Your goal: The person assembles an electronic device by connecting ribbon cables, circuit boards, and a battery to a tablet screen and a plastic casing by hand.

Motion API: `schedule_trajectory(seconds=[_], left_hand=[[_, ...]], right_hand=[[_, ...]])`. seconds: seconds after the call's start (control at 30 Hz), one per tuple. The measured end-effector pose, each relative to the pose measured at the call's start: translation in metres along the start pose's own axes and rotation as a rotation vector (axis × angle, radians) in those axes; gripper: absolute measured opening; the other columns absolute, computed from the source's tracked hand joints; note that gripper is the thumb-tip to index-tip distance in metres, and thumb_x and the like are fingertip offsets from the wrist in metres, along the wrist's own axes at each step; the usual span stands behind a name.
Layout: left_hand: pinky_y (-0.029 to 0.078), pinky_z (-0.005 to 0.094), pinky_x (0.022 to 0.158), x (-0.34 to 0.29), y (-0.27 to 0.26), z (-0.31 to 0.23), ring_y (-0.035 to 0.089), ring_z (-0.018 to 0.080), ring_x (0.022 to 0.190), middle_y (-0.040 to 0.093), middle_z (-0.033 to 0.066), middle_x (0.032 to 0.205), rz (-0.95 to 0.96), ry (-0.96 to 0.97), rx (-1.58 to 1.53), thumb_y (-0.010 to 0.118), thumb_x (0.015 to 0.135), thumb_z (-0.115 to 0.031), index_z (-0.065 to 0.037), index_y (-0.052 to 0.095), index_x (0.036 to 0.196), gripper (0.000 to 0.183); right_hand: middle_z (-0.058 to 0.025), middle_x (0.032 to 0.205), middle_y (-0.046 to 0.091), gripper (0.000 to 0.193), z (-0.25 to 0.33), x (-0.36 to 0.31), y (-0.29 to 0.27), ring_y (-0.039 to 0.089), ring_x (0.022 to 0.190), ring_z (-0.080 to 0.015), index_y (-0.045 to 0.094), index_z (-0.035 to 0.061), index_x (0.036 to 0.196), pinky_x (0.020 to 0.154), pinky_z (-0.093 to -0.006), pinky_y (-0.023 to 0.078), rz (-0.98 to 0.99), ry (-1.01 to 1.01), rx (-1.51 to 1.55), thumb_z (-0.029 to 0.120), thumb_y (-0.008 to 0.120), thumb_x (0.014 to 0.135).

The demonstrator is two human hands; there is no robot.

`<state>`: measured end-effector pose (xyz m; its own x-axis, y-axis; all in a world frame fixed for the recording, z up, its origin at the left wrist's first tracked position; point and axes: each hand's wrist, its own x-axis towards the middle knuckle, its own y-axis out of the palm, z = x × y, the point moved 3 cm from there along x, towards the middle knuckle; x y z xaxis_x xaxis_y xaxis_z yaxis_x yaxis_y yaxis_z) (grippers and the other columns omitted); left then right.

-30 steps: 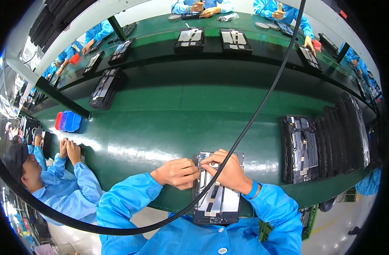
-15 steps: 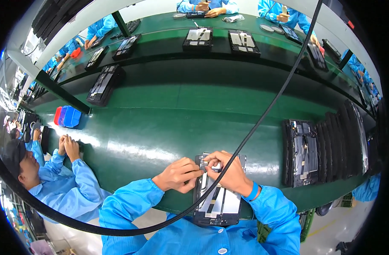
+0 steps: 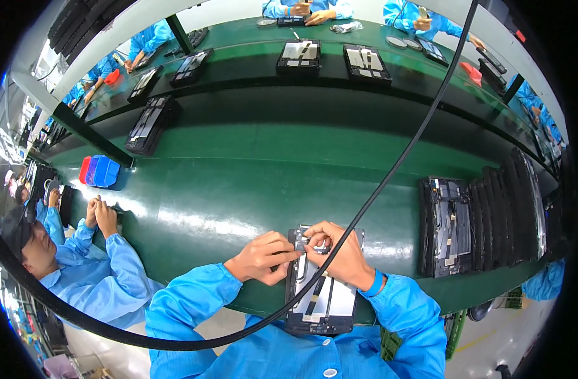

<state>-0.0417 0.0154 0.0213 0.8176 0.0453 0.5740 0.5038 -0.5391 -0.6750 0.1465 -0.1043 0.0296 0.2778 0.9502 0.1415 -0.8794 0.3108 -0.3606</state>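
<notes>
An opened tablet (image 3: 341, 298) with pale battery panels and dark strips lies in front of me at the near table edge, its far end under my hands. My left hand (image 3: 264, 258) is closed at the tablet's upper left corner, thumb and forefinger pinched together. Over the tablet's far end, my right hand (image 3: 341, 254) is closed too, its fingertips bent down close to the left ones. Whatever small thing lies between the fingertips is too small to make out. A black cable (image 3: 390, 174) crosses the view in front of my right hand.
A row of opened tablets (image 3: 449, 227) stands packed at the right. At left are a blue bin (image 3: 103, 172), a red bin (image 3: 85, 169) and a stack of tablets (image 3: 149, 125). A co-worker's hands (image 3: 102, 215) are nearby. More tablets (image 3: 298, 55) lie on the raised far strip.
The tablets on the far strip have shifted slightly right. At the far right, a tablet has left its place and a red object now shows there. My hands stay nearly where they were.
</notes>
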Motion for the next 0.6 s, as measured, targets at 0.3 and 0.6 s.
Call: schedule_trajectory(seconds=[0.3,0.6], left_hand=[[0.06,0.04,0.076,0.0,0.0,0.0,0.071,0.027,0.09,0.072,0.0088,0.099,0.011,0.019,0.019,0.073,0.07,-0.006,-0.001,0.082,0.11,0.041],[0.061,0.0405,0.078,0.001,0.011,-0.001,0.071,0.0279,0.091,0.074,0.0097,0.102,0.005,0.056,0.07,0.074,0.07,-0.006,0.0,0.081,0.108,0.038]], right_hand=[[-0.0038,0.085,0.079,0.029,0.002,-0.001,-0.003,0.065,0.07,-0.0141,0.075,0.002,0.111,0.066,-0.0309,0.051,0.011,0.017,0.035,0.008,0.086,0.084],[-0.009,0.103,0.078,0.04,0.009,-0.008,-0.013,0.068,0.085,-0.0208,0.074,0.0032,0.123,0.073,-0.0344,0.054,0.006,-0.011,-0.051,0.01,0.087,0.086]])
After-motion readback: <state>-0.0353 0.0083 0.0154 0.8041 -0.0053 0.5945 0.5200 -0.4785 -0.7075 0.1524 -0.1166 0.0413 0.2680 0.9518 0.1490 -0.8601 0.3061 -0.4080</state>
